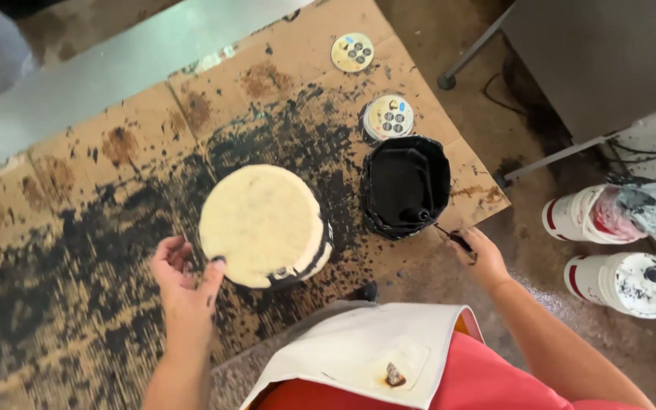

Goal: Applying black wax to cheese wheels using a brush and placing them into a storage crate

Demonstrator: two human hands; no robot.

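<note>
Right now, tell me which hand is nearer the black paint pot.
Right. The right hand sits just below the black paint pot's lower right rim, holding a brush into it; the left hand touches the pale round disc.

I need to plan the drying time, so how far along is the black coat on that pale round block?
Done: a black band on the round block, lower right edge. In hand: left hand steadies it; right hand holds a brush beside the black paint tub. Left: top and the upper side, still bare.
</note>
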